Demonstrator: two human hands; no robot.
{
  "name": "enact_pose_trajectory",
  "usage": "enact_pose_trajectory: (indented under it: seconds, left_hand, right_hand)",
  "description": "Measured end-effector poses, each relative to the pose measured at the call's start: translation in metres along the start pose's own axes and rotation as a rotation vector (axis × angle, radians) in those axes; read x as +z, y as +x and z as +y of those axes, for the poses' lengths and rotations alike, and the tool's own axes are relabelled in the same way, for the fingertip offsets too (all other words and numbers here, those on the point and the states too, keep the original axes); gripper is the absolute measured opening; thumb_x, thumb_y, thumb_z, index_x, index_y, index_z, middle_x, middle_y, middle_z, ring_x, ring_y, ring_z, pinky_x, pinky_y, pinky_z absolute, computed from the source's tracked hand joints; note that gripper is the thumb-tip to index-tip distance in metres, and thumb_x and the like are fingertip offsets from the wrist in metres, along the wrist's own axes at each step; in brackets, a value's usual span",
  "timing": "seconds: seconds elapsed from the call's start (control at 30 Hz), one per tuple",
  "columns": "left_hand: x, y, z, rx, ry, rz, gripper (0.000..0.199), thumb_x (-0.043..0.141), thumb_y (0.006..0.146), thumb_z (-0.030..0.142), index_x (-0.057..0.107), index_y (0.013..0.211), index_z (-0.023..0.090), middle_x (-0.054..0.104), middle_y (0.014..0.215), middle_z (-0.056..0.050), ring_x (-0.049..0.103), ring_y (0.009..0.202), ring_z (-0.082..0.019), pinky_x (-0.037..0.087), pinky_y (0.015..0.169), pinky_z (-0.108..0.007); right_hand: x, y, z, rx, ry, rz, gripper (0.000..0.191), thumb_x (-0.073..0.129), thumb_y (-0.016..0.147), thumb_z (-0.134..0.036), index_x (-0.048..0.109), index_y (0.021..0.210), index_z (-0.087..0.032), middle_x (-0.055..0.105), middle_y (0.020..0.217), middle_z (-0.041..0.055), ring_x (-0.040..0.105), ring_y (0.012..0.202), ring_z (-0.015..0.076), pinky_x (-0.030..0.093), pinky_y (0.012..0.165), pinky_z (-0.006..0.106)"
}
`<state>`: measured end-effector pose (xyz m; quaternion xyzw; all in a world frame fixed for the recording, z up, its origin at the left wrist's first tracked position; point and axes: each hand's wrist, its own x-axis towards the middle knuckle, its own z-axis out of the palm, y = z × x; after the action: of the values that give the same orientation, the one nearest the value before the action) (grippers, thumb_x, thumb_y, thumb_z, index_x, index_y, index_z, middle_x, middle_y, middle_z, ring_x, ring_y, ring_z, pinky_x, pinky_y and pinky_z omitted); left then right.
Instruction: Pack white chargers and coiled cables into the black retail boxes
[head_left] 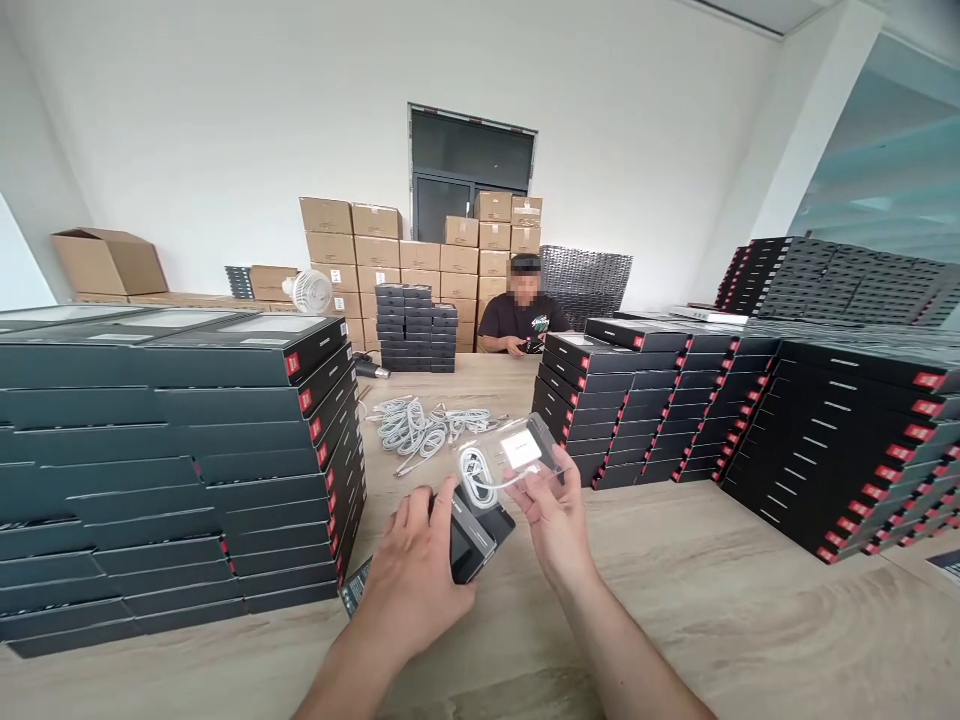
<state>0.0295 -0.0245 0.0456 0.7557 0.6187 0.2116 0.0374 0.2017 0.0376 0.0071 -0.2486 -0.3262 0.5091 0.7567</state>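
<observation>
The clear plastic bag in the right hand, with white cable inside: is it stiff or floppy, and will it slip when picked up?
The clear plastic bag is probably light and floppy, since its film looks thin. The white cable coil inside may shift, making the weight uneven. The glossy film may feel slippery, though the right hand holds it by the edge.

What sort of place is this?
Probably a packing room: tall stacks of black product boxes, bundled white cables on a wood-grain table, and brown cardboard cartons piled by the back wall.
</observation>
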Motion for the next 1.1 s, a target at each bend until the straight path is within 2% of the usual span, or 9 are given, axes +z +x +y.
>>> enact_pose_trajectory:
  seconds: [0.1,0.23,0.37,0.43,0.53,0.67,0.87,1.03,1.1]
  left_hand:
    - [0.001,0.002,-0.006,-0.012,0.025,0.077,0.093,0.062,0.066,0.027,0.028,0.153,0.024,0.047,0.127,-0.012,0.046,0.121,-0.033,0.035,0.104,-0.045]
    - [0.002,0.002,-0.013,0.023,-0.023,0.076,0.095,0.064,0.065,0.026,0.029,0.153,0.026,0.047,0.127,-0.012,0.046,0.123,-0.034,0.035,0.105,-0.045]
    - [-0.004,0.0,-0.016,0.01,-0.187,0.024,0.101,0.069,0.063,0.028,0.025,0.155,0.029,0.047,0.128,-0.011,0.05,0.12,-0.034,0.042,0.101,-0.044]
    - [-0.007,-0.002,-0.015,0.007,-0.295,0.011,0.103,0.069,0.065,0.028,0.021,0.155,0.031,0.046,0.128,-0.01,0.054,0.117,-0.032,0.046,0.097,-0.043]
    - [-0.009,-0.004,-0.012,0.033,-0.392,-0.001,0.103,0.069,0.066,0.027,0.019,0.155,0.034,0.043,0.131,-0.009,0.057,0.115,-0.03,0.048,0.096,-0.042]
    - [0.003,-0.003,-0.009,0.057,-0.354,0.097,0.104,0.072,0.064,0.025,0.023,0.155,0.033,0.041,0.133,-0.01,0.055,0.118,-0.034,0.047,0.099,-0.048]
    - [0.03,-0.001,0.0,0.06,-0.468,0.29,0.114,0.075,0.066,0.026,0.006,0.156,0.03,0.031,0.141,-0.014,0.045,0.132,-0.035,0.045,0.105,-0.052]
    - [0.046,-0.003,0.001,0.113,-0.69,0.277,0.131,0.085,0.06,0.027,-0.005,0.156,0.028,0.021,0.151,-0.018,0.033,0.142,-0.039,0.037,0.112,-0.058]
    - [0.048,-0.005,-0.001,0.16,-0.767,0.274,0.128,0.083,0.065,0.029,-0.008,0.156,0.027,0.017,0.156,-0.019,0.027,0.146,-0.039,0.031,0.115,-0.059]
  right_hand:
    - [-0.003,0.001,-0.001,0.017,-0.098,-0.019,0.069,0.083,0.071,-0.032,0.045,0.128,-0.032,0.066,0.106,0.0004,0.073,0.086,0.0212,0.06,0.082,0.042]
    - [-0.008,0.004,-0.013,0.123,-0.214,-0.175,0.065,0.082,0.07,-0.032,0.05,0.127,-0.032,0.068,0.104,0.0014,0.072,0.082,0.0225,0.059,0.066,0.036]
    - [-0.015,0.01,-0.019,0.185,-0.26,-0.318,0.033,0.074,0.077,-0.04,0.071,0.104,-0.022,0.074,0.102,0.0077,0.068,0.096,0.0242,0.054,0.084,0.038]
    - [-0.018,0.012,-0.019,0.217,-0.216,-0.375,0.028,0.069,0.08,-0.041,0.076,0.095,-0.019,0.075,0.096,0.0095,0.067,0.095,0.0231,0.052,0.086,0.036]
    - [-0.02,0.011,-0.018,0.28,-0.19,-0.411,0.03,0.074,0.08,-0.035,0.074,0.107,-0.024,0.073,0.094,0.0045,0.065,0.083,0.0173,0.053,0.072,0.029]
    - [-0.016,0.002,-0.026,0.329,-0.273,-0.587,0.04,0.078,0.079,-0.038,0.07,0.117,-0.027,0.066,0.115,0.0061,0.063,0.086,0.0179,0.056,0.064,0.028]
    - [-0.009,-0.006,-0.042,0.127,-0.353,-0.588,0.041,0.082,0.074,-0.038,0.073,0.114,-0.029,0.069,0.112,0.0059,0.065,0.084,0.0188,0.058,0.063,0.029]
    - [-0.008,-0.009,-0.049,-0.043,-0.571,-0.506,0.025,0.075,0.082,-0.037,0.076,0.104,-0.025,0.07,0.08,0.0009,0.065,0.056,0.0137,0.056,0.059,0.029]
    - [-0.005,-0.01,-0.047,-0.086,-0.571,-0.433,0.022,0.073,0.084,-0.041,0.075,0.098,-0.024,0.068,0.075,-0.0001,0.063,0.051,0.013,0.054,0.053,0.028]
